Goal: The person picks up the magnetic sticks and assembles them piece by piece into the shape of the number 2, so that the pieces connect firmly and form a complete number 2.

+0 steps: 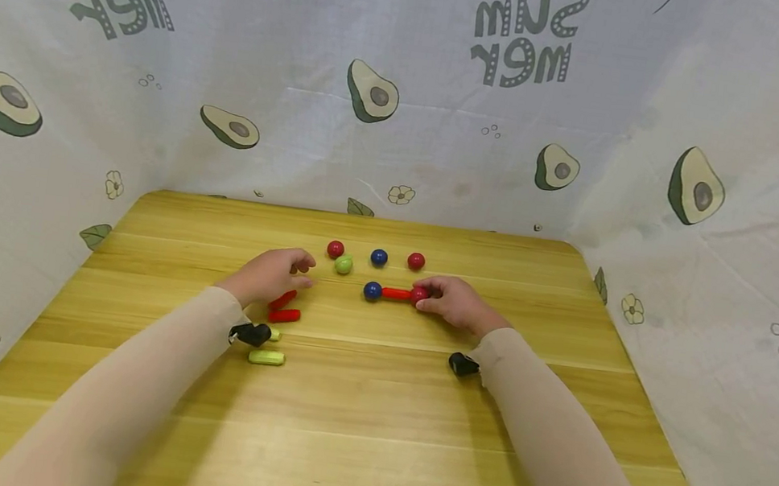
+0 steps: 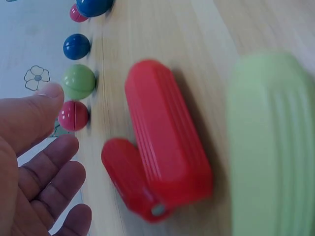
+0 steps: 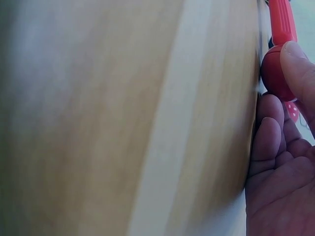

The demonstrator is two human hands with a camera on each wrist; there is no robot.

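My right hand (image 1: 458,304) pinches a red ball (image 3: 276,73) between thumb and fingers. That ball sits at the right end of a red rod (image 1: 395,294), and a blue ball (image 1: 372,291) is at the rod's left end; the three lie in a line. My left hand (image 1: 275,273) is over the table's left part, fingers loosely bent and holding nothing. Close to it lie two loose red rods, one nearer (image 2: 167,132) and one smaller-looking (image 2: 129,177) with a grey metallic spot at its end. A light green rod (image 2: 273,147) is beside them.
Behind the hands stand a red ball (image 1: 335,249), a green ball (image 1: 344,265), a blue ball (image 1: 379,258) and another red ball (image 1: 416,261). Another green rod (image 1: 267,358) lies toward me; the left wrist's black camera (image 1: 251,334) partly covers its neighbour. Printed cloth (image 1: 428,167) surrounds the wooden table (image 1: 349,449).
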